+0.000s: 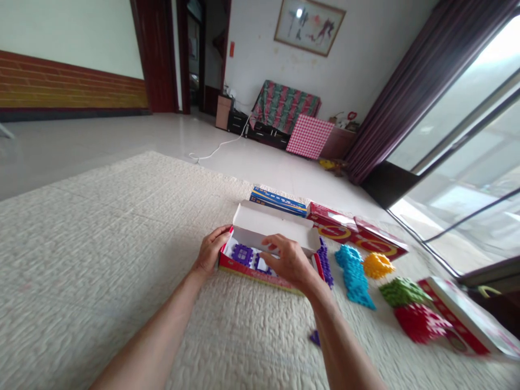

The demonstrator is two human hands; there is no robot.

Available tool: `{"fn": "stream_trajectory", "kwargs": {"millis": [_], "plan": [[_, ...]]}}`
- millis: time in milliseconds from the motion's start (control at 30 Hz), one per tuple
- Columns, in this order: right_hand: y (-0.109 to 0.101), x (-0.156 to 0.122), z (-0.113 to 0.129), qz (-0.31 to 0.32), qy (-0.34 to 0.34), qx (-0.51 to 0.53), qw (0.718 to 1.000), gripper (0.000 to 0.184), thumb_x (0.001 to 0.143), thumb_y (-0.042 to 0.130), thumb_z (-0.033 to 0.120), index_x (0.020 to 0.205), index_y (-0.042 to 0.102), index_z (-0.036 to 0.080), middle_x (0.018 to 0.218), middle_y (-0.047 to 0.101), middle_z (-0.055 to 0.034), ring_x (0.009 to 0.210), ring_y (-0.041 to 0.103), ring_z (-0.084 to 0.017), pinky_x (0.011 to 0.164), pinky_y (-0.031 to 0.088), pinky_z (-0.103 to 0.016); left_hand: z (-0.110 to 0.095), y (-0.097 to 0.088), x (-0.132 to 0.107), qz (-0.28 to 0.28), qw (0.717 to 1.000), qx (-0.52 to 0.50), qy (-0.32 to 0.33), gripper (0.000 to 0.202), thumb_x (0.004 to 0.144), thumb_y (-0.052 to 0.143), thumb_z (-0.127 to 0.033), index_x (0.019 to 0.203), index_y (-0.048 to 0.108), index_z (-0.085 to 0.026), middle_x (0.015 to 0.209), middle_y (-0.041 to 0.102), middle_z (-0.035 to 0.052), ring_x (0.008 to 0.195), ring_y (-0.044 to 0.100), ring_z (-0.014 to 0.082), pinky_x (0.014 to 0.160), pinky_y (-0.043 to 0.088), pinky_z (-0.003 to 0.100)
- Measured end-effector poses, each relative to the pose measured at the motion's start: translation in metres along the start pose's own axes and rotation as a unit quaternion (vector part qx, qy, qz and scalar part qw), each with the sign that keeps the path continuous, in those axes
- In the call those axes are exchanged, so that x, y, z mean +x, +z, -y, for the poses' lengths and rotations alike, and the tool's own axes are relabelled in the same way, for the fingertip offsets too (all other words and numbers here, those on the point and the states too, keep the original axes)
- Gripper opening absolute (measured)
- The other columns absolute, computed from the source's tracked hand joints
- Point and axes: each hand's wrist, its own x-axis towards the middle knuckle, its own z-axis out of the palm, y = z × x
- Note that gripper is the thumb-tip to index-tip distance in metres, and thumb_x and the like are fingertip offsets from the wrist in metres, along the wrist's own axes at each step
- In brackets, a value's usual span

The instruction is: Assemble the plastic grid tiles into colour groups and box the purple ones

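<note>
A low red cardboard box (260, 276) lies on the quilted mat with its white lid (276, 222) folded back. My left hand (211, 250) grips the box's left end, fingers on the outer wall and corner. Inside, a purple square window-like plastic piece (242, 254) lies at the left, with a second purple frame piece (263, 264) beside it. Over the middle of the box is my right hand (290, 260), its fingers curved and apart above the second piece. I cannot make out whether its thumb touches that piece. My right hand hides the box's right part.
Right of the box lie purple linked pieces (325, 262), then blue (355, 275), yellow (377, 265), green (404, 292) and red (420, 322) ones. Blue boxes (278, 202) and red boxes (357, 230) stand behind. Another box (471, 317) lies far right. A purple piece (315, 338) sits near my right forearm.
</note>
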Motion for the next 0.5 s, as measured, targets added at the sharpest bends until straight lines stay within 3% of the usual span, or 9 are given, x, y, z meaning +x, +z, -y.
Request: {"fn": "stream_trajectory", "kwargs": {"millis": [133,267,400,500], "plan": [[-0.037,-0.035,-0.024,-0.105,0.042,-0.007,0.994,0.012,0.081,0.057,0.025,0.087,0.066,0.019,0.082,0.069,-0.0028,0.073,0.064,-0.015,0.069,0.048,-0.025,0.001,0.0,-0.001,-0.007,1.0,-0.001,-0.008,0.063,0.066,0.069,-0.055,0.113,0.067,-0.013,0.098,0.072,0.0092,0.089,0.066,0.0245,0.076,0.049,0.03],[-0.058,-0.08,-0.069,-0.171,0.138,-0.036,0.975,0.017,0.082,0.053,0.031,0.084,0.066,0.019,0.081,0.068,-0.0037,0.071,0.063,-0.016,0.064,0.049,-0.026,0.003,-0.001,0.0,-0.012,1.0,0.015,0.006,0.064,0.068,0.067,-0.058,0.114,0.066,-0.014,0.101,0.072,0.009,0.092,0.066,0.0257,0.078,0.049,0.031],[-0.044,-0.117,-0.112,-0.203,0.205,-0.071,0.955,0.022,0.081,0.053,0.034,0.092,0.064,0.019,0.09,0.066,-0.0076,0.079,0.064,-0.021,0.07,0.052,-0.035,0.005,-0.001,0.002,-0.013,0.999,0.018,0.023,0.062,0.072,0.062,-0.061,0.113,0.067,-0.015,0.104,0.072,0.0095,0.097,0.065,0.0271,0.08,0.05,0.033],[-0.022,-0.132,-0.127,-0.2,0.18,-0.089,0.959,0.035,0.076,0.06,0.032,0.108,0.059,0.019,0.11,0.06,-0.0108,0.101,0.059,-0.025,0.086,0.051,-0.043,0.007,-0.001,0.002,-0.014,0.999,0.016,0.027,0.06,0.074,0.061,-0.058,0.114,0.067,-0.014,0.105,0.071,0.0098,0.101,0.063,0.0275,0.081,0.051,0.033]]}}
